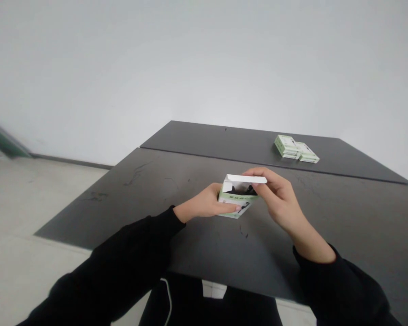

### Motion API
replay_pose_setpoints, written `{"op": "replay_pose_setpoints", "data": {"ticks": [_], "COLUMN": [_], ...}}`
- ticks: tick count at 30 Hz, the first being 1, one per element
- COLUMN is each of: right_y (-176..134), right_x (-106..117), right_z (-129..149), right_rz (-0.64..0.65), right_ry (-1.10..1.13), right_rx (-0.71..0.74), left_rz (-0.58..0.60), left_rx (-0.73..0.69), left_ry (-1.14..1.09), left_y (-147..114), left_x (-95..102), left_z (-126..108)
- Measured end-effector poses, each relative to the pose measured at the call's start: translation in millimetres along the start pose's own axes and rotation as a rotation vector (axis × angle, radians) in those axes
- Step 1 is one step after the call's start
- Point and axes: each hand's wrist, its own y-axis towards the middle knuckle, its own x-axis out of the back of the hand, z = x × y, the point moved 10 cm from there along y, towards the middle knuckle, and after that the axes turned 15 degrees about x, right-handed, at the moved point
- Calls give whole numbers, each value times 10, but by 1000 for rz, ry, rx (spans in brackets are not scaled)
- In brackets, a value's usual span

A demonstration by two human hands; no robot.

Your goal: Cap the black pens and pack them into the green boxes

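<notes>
A small white and green cardboard box [231, 210] is held over the dark table, its top open and a white flap raised. Something black shows inside; its kind I cannot make out. My left hand [209, 201] grips the box from the left, thumb across the printed front. At the box's right, my right hand [275, 192] pinches the raised flap between thumb and fingers.
Several similar white and green boxes [287, 147] lie stacked at the back right of the dark table [177, 167]. A seam runs across the tabletop. Behind it stands a pale wall [204, 63]. A white cable [169, 299] hangs below the front edge.
</notes>
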Motion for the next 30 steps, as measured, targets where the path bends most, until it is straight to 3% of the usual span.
{"op": "replay_pose_setpoints", "data": {"ticks": [4, 9, 13, 19, 23, 30], "right_y": [-6, -160, -203, -114, 113, 549], "right_x": [72, -208, -262, -316, -362, -283], "right_z": [-115, -378, -601, -892, -958, -752], "right_rz": [39, 292, 186, 38, 29, 114], "right_ry": [55, 293, 336, 318, 383, 468], "right_rx": [-73, -217, -250, -187, -144, -46], "left_rz": [2, 15, -77, -432, -479, -483], "left_rx": [-10, -56, -118, -163, -269, -318], "left_ry": [-51, -23, -19, -185, -377, -593], "left_y": [13, 0, 20, 112, 264, 474], "left_x": [66, 70, 112, 471, 589, 723], "left_z": [15, -25, -52, -42, -168, -491]}}
